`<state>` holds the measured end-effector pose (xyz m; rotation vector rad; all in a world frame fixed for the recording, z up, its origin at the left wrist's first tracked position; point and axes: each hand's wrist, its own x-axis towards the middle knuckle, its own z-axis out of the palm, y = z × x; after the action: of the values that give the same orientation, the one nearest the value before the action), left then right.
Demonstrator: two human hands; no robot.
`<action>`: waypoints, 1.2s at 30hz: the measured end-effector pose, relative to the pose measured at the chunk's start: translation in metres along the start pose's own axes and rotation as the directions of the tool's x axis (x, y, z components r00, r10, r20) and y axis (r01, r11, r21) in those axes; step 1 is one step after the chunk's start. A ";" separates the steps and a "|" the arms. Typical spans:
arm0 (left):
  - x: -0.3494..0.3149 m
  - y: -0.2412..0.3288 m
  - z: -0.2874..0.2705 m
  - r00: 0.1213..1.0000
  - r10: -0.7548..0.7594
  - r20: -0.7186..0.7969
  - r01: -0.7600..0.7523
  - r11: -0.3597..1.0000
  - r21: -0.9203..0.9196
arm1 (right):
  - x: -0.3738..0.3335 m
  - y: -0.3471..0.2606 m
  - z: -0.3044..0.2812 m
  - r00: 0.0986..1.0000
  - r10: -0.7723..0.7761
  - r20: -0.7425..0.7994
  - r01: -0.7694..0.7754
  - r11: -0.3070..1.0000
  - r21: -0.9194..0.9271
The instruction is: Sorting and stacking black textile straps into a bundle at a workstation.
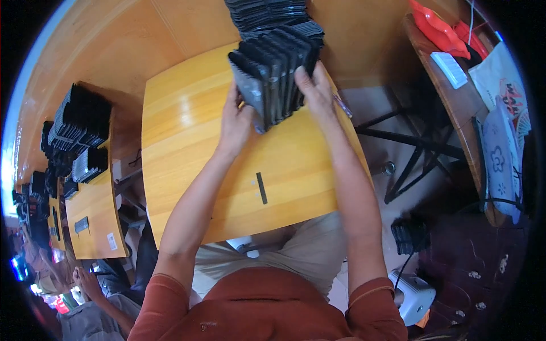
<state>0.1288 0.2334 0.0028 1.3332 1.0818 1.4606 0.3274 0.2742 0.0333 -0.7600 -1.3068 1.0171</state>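
A person's left hand (236, 124) and right hand (315, 94) brace a bundle of black flat packs (276, 71) between them over the far half of a yellow wooden table (182, 165). The packs stand face to face in a row running from left to right, their long edges slanting from the far left toward the near right. Neither hand is nearer: both touch the bundle, the left at the near, lower part of its grey outer face, the right farther out along the opposite side. The right thumb presses the packs' near edges, set apart from fingers that wrap out of sight; the left fingers are partly hidden, so how firmly they clamp cannot be told. Whether the bundle's underside rests on the tabletop is also unclear. Directly beyond it rises a taller stack of similar black packs (264, 14), overlapped in the view, contact uncertain. Nearer the body, between the forearms, a thin black strip (261, 188) lies on the wood, pointing roughly toward the bundle.
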 end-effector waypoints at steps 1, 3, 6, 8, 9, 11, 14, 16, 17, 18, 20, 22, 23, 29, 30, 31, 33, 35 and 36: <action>0.001 0.002 -0.006 1.000 -0.002 -0.003 0.001 0.997 -0.082 | -0.006 0.004 0.005 1.000 0.018 0.009 -0.018 0.999 -0.045; -0.006 -0.002 -0.010 0.998 0.037 -0.048 -0.041 0.996 -0.075 | -0.020 0.008 0.014 1.000 -0.001 0.024 0.002 0.999 -0.044; -0.019 0.014 -0.009 0.996 -0.069 -0.058 0.065 0.996 -0.067 | -0.034 -0.002 0.016 0.999 -0.043 0.032 0.046 0.992 -0.114; -0.022 0.020 -0.015 0.996 -0.077 -0.039 0.076 0.997 -0.025 | -0.039 -0.024 0.023 0.997 -0.068 0.034 0.071 0.990 -0.120; -0.024 0.022 -0.016 0.996 -0.088 -0.015 0.088 0.996 0.016 | -0.040 -0.035 0.023 0.997 -0.072 0.031 0.075 0.989 -0.125; -0.029 0.028 -0.015 0.997 -0.079 0.009 0.079 0.997 0.003 | -0.046 -0.043 0.020 0.997 -0.078 0.026 0.080 0.988 -0.129; -0.037 0.007 -0.006 0.999 -0.037 0.000 0.037 0.997 -0.061 | -0.057 -0.037 0.013 0.993 -0.109 0.036 0.114 0.971 -0.212; -0.041 0.005 0.003 0.995 -0.103 -0.006 0.102 0.994 -0.038 | -0.066 -0.014 0.006 0.998 -0.056 -0.017 0.051 0.981 -0.189; -0.033 0.004 0.003 0.995 -0.095 -0.001 0.095 0.995 -0.039 | -0.064 -0.012 0.000 0.998 -0.064 -0.020 0.059 0.980 -0.191; -0.032 0.001 -0.007 0.996 -0.079 0.045 0.079 0.997 -0.001 | -0.066 -0.021 0.005 1.000 -0.005 -0.019 0.002 0.979 -0.205; -0.039 0.009 -0.007 0.992 -0.099 0.081 0.102 0.994 -0.036 | -0.069 -0.037 0.006 0.999 0.034 -0.028 -0.041 0.958 -0.283; -0.043 0.045 0.014 0.983 -0.173 0.064 0.177 0.983 -0.052 | -0.064 -0.049 -0.007 0.999 0.029 -0.027 -0.037 0.931 -0.362; -0.045 0.059 0.019 0.970 -0.241 0.034 0.242 0.968 -0.065 | -0.060 -0.053 -0.011 1.000 0.021 -0.012 -0.024 0.902 -0.431; -0.036 0.072 0.022 0.947 -0.318 -0.037 0.313 0.944 -0.107 | -0.042 -0.071 -0.011 1.000 -0.003 0.030 0.020 0.810 -0.586; -0.031 0.066 0.018 0.939 -0.344 -0.010 0.342 0.935 -0.099 | -0.040 -0.072 -0.010 0.999 0.042 0.021 -0.021 0.805 -0.593; -0.026 0.059 0.014 0.929 -0.369 0.017 0.369 0.925 -0.090 | -0.038 -0.068 -0.008 0.999 0.042 0.026 -0.019 0.808 -0.589; -0.019 0.044 0.005 0.941 -0.337 -0.029 0.333 0.939 -0.088 | -0.036 -0.058 0.000 0.998 0.051 0.042 -0.016 0.795 -0.606; -0.017 0.042 0.000 0.956 -0.263 -0.133 0.242 0.958 -0.154 | -0.036 -0.052 0.011 0.994 0.099 0.038 -0.063 0.844 -0.533; -0.019 0.043 -0.003 0.943 -0.292 -0.163 0.266 0.950 -0.162 | -0.035 -0.049 0.016 0.991 0.124 0.045 -0.081 0.841 -0.535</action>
<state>0.1250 0.2041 0.0392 0.9176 1.2110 1.4354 0.3213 0.2218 0.0659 -1.2330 -1.6603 0.7693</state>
